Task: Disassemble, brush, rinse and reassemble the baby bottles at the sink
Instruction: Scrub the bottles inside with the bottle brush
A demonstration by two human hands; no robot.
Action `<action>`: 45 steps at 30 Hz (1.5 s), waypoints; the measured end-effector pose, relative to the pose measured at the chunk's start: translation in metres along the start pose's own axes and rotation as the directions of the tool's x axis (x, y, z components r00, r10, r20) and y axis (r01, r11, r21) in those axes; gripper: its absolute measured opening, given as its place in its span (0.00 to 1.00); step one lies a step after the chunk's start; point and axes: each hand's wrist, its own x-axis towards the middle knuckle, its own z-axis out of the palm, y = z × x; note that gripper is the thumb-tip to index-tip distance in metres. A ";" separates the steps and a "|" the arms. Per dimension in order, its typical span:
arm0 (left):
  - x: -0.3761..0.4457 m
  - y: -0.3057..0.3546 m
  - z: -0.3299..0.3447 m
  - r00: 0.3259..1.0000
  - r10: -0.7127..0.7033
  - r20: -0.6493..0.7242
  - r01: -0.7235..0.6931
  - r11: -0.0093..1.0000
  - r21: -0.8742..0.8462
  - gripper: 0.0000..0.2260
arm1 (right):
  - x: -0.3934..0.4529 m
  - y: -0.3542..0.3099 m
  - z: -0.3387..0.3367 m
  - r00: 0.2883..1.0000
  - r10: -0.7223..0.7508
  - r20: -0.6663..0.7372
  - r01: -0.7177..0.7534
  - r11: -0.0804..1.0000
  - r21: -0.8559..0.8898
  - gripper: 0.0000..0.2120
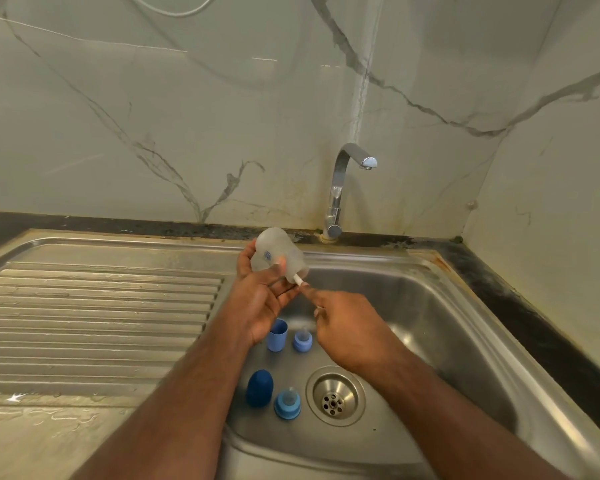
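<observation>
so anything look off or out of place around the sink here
No parts are spilled or damaged. The odd spots: dark grime and rusty staining along the back edge behind the sink, and water pooled on the counter beside the drainboard.

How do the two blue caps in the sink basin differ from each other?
The dark blue cap stands dome up, nearer the camera, beside a nipple ring. The light blue cap is paler and stands with its open end up, farther back, partly behind the left hand. The dark one looks wider and rounder, the light one straighter-sided. Both rest upright on the sink floor, left of the drain, untouched by either hand.
</observation>
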 end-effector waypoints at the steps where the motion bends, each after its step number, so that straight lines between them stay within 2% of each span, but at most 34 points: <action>1: -0.001 0.000 0.000 1.000 -0.005 0.008 0.005 1.000 -0.002 0.31 | -0.002 0.002 -0.002 1.000 -0.012 -0.012 0.013 0.998 0.066 0.27; 3: -0.001 -0.001 0.002 1.000 -0.011 0.008 0.011 1.000 -0.014 0.29 | -0.004 0.009 -0.005 0.996 -0.056 -0.073 0.058 0.998 0.026 0.27; 5: -0.001 -0.002 0.004 1.000 -0.013 0.001 0.013 1.000 -0.026 0.28 | -0.005 0.011 -0.005 0.995 -0.034 -0.099 0.022 0.992 -0.124 0.32; 8: 0.000 -0.002 0.005 1.000 0.011 -0.013 -0.011 1.000 -0.008 0.25 | -0.003 0.002 0.000 0.998 0.043 -0.035 -0.050 0.972 -0.229 0.37; 11: 0.000 -0.001 0.003 0.999 0.036 -0.009 -0.035 0.998 0.042 0.25 | 0.002 -0.003 0.002 0.999 0.033 0.014 -0.031 0.990 -0.135 0.34; 13: 0.000 -0.001 0.001 0.999 0.034 0.007 -0.034 0.998 0.047 0.28 | 0.005 0.004 -0.004 0.999 0.029 0.034 -0.032 0.997 0.066 0.28; 15: -0.001 -0.001 0.001 1.000 0.019 0.013 -0.019 1.000 0.013 0.31 | 0.004 0.012 -0.009 1.000 0.023 -0.016 -0.019 0.976 0.215 0.24; 17: -0.001 -0.002 0.003 1.000 0.017 0.017 -0.017 1.000 0.004 0.31 | 0.000 0.017 -0.007 0.993 0.017 -0.117 0.003 0.985 0.174 0.24; 19: -0.001 -0.003 0.005 1.000 0.019 0.019 -0.019 1.000 0.012 0.31 | -0.002 0.018 0.000 0.986 0.024 -0.163 -0.022 1.000 0.009 0.27; 21: -0.002 -0.003 0.005 1.000 0.024 0.019 -0.025 0.999 0.031 0.32 | -0.001 0.011 0.006 0.989 0.059 -0.132 -0.066 0.997 -0.049 0.30; 23: -0.002 -0.004 0.004 0.999 0.037 0.019 -0.038 0.997 0.072 0.29 | 0.002 0.005 0.005 0.997 0.071 -0.042 -0.073 0.996 -0.043 0.30; 25: -0.002 -0.004 0.003 0.999 0.034 0.029 -0.036 0.995 0.097 0.28 | 0.005 0.005 -0.004 0.997 0.060 0.047 -0.065 0.992 0.104 0.27; 26: -0.003 -0.003 0.002 0.999 0.026 0.041 -0.030 0.996 0.085 0.28 | 0.004 0.008 -0.011 0.994 0.075 0.084 -0.095 0.959 0.268 0.25; 28: -0.004 -0.002 0.001 0.998 0.006 0.067 -0.009 0.999 0.033 0.28 | 0.000 0.017 -0.020 0.978 0.120 0.173 -0.202 0.761 0.617 0.22; 29: -0.004 -0.002 0.001 0.997 -0.003 0.075 0.001 1.000 0.017 0.29 | -0.001 0.021 -0.021 0.974 0.136 0.184 -0.227 0.671 0.705 0.21; 30: -0.005 -0.002 0.002 0.997 -0.009 0.076 0.008 1.000 0.015 0.30 | -0.002 0.023 -0.020 0.973 0.156 0.169 -0.230 0.636 0.737 0.21; 33: -0.005 -0.001 0.004 0.996 -0.030 0.079 0.030 1.000 -0.008 0.31 | -0.003 0.016 -0.008 0.977 0.173 0.127 -0.211 0.653 0.727 0.23; 36: -0.005 0.004 0.004 0.992 -0.051 0.113 0.055 0.998 -0.033 0.30 | -0.001 0.013 -0.012 0.968 0.135 0.210 -0.248 0.621 0.744 0.22; 39: -0.005 0.004 0.003 0.993 -0.045 0.107 0.048 0.999 -0.019 0.29 | 0.003 0.019 -0.021 0.960 0.140 0.243 -0.266 0.729 0.631 0.22; 41: -0.004 0.002 0.003 0.994 -0.043 0.103 0.048 0.998 -0.046 0.29 | 0.004 0.020 -0.021 0.962 0.183 0.200 -0.267 0.772 0.577 0.21; 43: -0.004 0.001 0.004 0.995 -0.039 0.092 0.045 0.997 -0.061 0.28 | 0.003 0.018 -0.018 0.964 0.216 0.154 -0.264 0.714 0.649 0.20; 45: -0.004 0.000 0.005 0.995 -0.039 0.092 0.044 0.997 -0.062 0.27 | -0.002 0.012 -0.015 0.964 0.203 0.170 -0.259 0.592 0.763 0.20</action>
